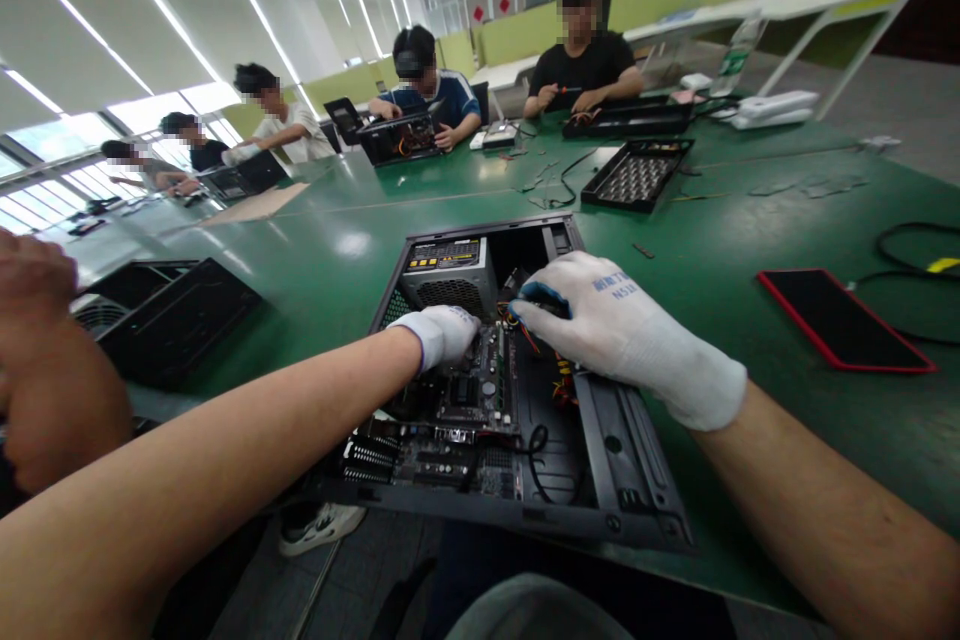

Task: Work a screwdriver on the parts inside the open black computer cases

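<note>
An open black computer case (637,460) lies on its side at the edge of the green table, with a grey power supply (448,282) in its far left corner. Inside sits a motherboard (469,390). My left hand (444,332), in a white glove, reaches in over the board's upper part just below the power supply; its fingers are bent together and their tips are hidden. My right hand (592,320), gloved in white with blue at the fingertips, curls thumb and fingers together at thin coloured cables (529,335). More red and yellow cables (564,385) lie below it.
A red-edged black tablet-like panel (844,320) and black cords lie to the right. Beyond the case is a black tray-like part (636,175). At left stand another black case (180,315) and a nearby person's arm (60,370). Several people work across the table.
</note>
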A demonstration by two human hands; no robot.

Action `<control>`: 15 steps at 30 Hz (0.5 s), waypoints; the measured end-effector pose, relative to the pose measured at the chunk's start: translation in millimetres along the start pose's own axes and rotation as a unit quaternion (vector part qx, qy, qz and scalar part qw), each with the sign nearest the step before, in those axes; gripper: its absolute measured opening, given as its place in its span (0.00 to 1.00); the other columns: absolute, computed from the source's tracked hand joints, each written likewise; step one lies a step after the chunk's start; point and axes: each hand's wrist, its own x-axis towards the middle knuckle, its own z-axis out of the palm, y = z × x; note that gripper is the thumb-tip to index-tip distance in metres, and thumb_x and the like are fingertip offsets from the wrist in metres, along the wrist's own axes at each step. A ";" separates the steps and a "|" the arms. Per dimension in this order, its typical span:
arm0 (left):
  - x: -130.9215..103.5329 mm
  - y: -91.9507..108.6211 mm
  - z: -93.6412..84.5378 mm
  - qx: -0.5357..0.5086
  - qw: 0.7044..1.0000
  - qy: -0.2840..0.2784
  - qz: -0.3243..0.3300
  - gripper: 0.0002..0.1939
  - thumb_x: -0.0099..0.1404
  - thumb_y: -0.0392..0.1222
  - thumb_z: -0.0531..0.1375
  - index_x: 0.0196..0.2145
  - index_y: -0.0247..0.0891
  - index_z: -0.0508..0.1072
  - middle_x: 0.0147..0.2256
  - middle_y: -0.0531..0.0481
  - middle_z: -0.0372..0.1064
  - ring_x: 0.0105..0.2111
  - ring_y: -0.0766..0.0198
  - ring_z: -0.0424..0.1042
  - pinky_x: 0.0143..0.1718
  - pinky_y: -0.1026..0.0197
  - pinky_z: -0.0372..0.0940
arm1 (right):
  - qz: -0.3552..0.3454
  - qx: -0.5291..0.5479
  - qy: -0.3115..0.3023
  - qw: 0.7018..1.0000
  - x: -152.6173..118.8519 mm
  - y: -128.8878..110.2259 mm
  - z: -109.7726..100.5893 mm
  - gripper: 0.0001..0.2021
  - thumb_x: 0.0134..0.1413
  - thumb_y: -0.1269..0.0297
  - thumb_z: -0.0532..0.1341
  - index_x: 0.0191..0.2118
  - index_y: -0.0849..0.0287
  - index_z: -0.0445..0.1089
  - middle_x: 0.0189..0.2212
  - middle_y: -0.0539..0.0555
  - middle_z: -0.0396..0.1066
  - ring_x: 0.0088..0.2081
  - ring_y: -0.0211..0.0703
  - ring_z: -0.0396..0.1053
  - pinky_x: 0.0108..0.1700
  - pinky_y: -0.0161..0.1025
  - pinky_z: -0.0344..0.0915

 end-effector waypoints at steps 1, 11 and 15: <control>0.7 0.1 0.7 -0.001 1.000 0.001 0.000 0.24 0.63 0.41 0.69 0.57 0.37 0.78 0.59 0.36 0.76 0.58 0.46 0.76 0.60 0.53 0.70 | -0.001 0.000 0.001 1.000 0.1 -0.1 0.1 0.17 0.69 0.51 0.59 0.42 0.58 0.78 0.38 0.58 0.78 0.42 0.52 0.71 0.48 0.46 0.62; 7.0 -5.4 -2.5 0.000 1.000 -0.018 0.025 0.27 0.57 0.46 0.74 0.54 0.40 0.80 0.55 0.40 0.79 0.56 0.48 0.77 0.60 0.56 0.70 | 0.004 0.003 -0.002 1.000 0.3 -1.2 -0.8 0.17 0.70 0.50 0.59 0.41 0.59 0.78 0.38 0.58 0.78 0.42 0.50 0.71 0.47 0.45 0.62; 7.2 -4.4 -2.0 0.005 0.999 -0.021 0.026 0.26 0.58 0.45 0.73 0.54 0.40 0.80 0.54 0.40 0.79 0.55 0.47 0.78 0.59 0.55 0.70 | 0.002 0.011 -0.002 1.000 -0.5 -1.1 -1.4 0.17 0.70 0.50 0.59 0.41 0.58 0.78 0.38 0.57 0.78 0.41 0.50 0.71 0.47 0.45 0.62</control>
